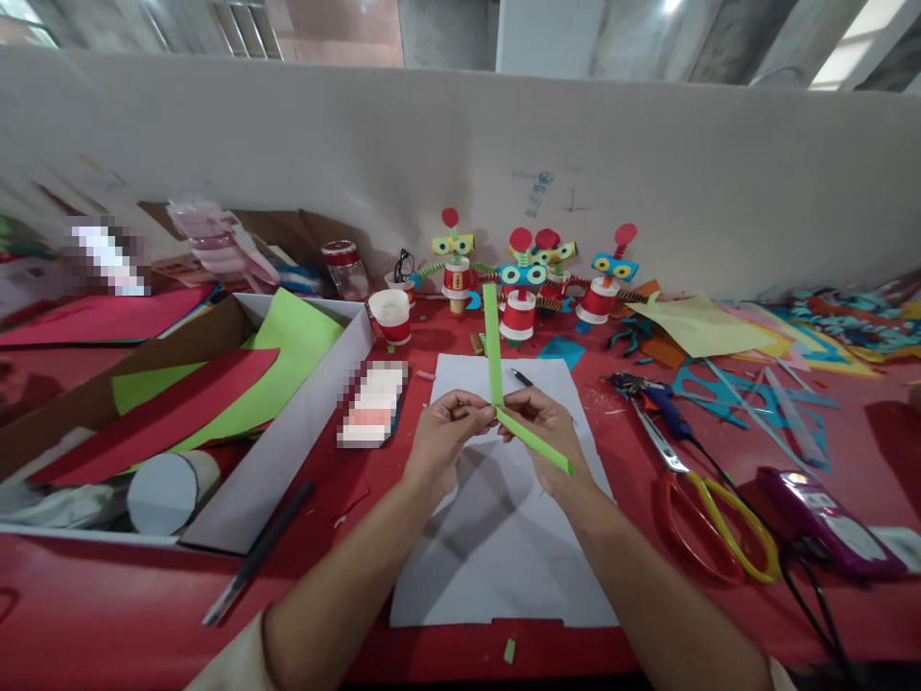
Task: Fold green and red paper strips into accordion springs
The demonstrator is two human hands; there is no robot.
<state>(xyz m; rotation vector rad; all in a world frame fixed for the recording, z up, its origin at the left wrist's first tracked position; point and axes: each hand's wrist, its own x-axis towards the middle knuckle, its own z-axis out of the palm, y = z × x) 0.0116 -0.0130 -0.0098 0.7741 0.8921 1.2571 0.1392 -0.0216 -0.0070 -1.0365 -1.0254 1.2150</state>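
Two bright green paper strips [493, 345] meet at an angle between my hands, one pointing up and away, the other slanting down to the right across my right hand. With thumb and fingers my left hand [455, 427] pinches the strips where they meet. My right hand [543, 432] is closed on the same corner from the other side, its fingers partly hidden by the slanting strip. Under both hands lies a white paper sheet [496, 566]. A black pen [522, 377] rests near its top edge.
Paper-cup robot figures [518, 312] stand by the back wall. Scissors [709, 523], a blue glue gun [666, 405] and a purple device [824, 523] with a cable lie right. A white box [288, 432] of coloured paper and a dark pen [259, 552] are left. A paper cup [390, 317] stands behind.
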